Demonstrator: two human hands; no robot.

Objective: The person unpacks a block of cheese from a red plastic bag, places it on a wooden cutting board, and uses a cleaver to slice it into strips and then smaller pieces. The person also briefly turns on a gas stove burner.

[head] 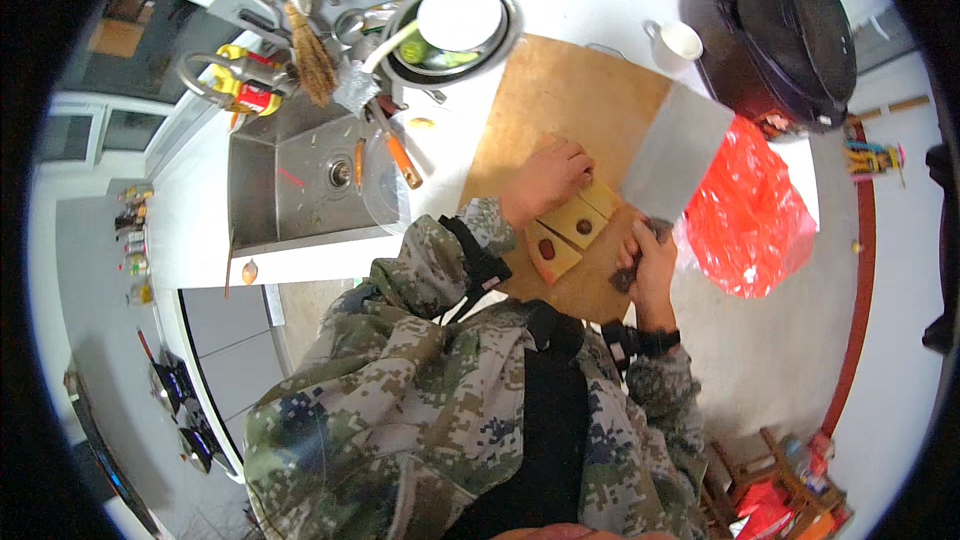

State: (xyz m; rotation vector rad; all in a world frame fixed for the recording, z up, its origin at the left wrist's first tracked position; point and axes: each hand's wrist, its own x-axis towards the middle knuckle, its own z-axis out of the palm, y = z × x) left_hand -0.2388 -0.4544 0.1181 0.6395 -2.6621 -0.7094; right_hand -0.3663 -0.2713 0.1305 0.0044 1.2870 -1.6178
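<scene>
Flat yellow food pieces point(559, 253), two showing a dark oval spot, lie side by side on a wooden board point(577, 90), with narrow gaps between them. My left hand point(547, 176) rests over their upper left end, fingers bent and pressing on them. To the right of the pieces, my right hand point(649, 262) is closed around a dark object point(624, 279), which pokes out at both ends of the fist; its exact kind is unclear, possibly a knife. A grey rectangular panel point(675, 154) adjoins the board's right side.
At the left is a steel sink point(311, 172), with an orange-handled tool point(401, 159) at its right. Stacked bowls point(461, 15) stand beyond. A white mug point(677, 45), a large dark pot point(787, 37) and a red plastic bag point(750, 217) are on the right.
</scene>
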